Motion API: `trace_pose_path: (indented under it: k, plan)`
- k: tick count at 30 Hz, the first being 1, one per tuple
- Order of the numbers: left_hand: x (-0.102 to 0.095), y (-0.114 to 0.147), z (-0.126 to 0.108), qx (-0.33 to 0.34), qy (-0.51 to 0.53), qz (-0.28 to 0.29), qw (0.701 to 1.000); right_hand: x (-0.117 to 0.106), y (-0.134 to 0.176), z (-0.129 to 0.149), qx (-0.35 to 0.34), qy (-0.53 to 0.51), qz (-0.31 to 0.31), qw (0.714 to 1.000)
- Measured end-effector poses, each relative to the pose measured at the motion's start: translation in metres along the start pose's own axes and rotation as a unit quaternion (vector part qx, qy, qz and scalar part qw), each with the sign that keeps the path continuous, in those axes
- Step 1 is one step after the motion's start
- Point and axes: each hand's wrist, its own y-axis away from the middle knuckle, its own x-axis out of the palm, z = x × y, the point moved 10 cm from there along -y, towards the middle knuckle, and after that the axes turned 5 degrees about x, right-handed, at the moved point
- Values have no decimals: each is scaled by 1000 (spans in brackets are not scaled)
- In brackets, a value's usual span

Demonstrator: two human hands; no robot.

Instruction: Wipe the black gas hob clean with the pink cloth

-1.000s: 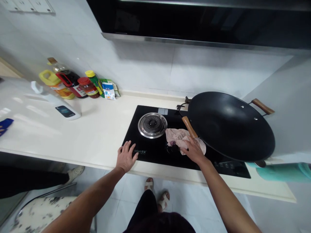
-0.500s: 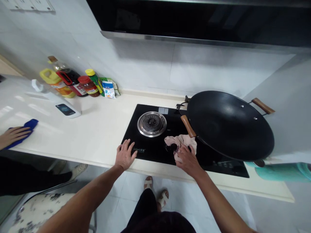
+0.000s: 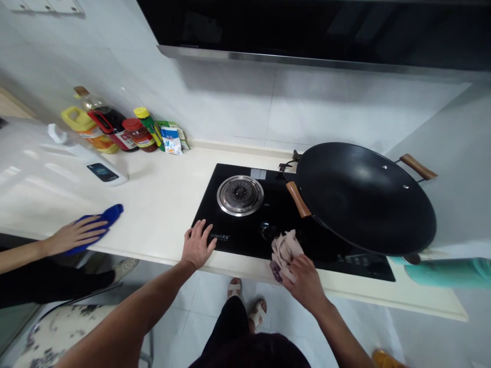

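Note:
My right hand [image 3: 306, 281] is closed on a crumpled pale pink cloth [image 3: 286, 250], which lies over the front edge of the black glass gas stove [image 3: 245, 235]. The cloth has a purple patch at its lower left. Just left of it, a control knob [image 3: 265, 231] shows on the glass. My left hand [image 3: 198, 244] rests flat with fingers spread, across the stove's front left corner and the counter. Behind it is the round metal burner [image 3: 240, 196]. A big black wok [image 3: 364, 197] with wooden handles sits over the right side of the stove.
At the left, another person's hand [image 3: 79, 234] presses a blue cloth [image 3: 109, 217] on the white counter [image 3: 161, 204]. A white bottle [image 3: 102, 166], a sauce jar [image 3: 140, 135] and several bottles line the back. A range hood [image 3: 307, 30] overhangs; a teal roll-like object [image 3: 448, 271] lies right.
My right hand has drawn the pink cloth toward the stove's front edge, uncovering the knob. The other person's hand has slid the blue cloth rightward. My left hand stays put.

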Motion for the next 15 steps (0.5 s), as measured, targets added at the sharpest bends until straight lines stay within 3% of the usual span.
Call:
trace_pose_path:
  k: [5, 9, 12, 15]
  plan:
    - [-1, 1, -1, 10, -5, -9, 1000, -32, 40, -86, 104, 3, -55, 993]
    - [-2, 1, -2, 12, -1, -20, 1000, -63, 55, -162, 252, -52, -127, 958]
    - [-2, 0, -2, 9, -5, -17, 1000, -71, 43, -180, 307, -88, -153, 935]
    - [-2, 0, -1, 4, -1, -9, 1000, -70, 27, -184, 383, -32, -164, 909]
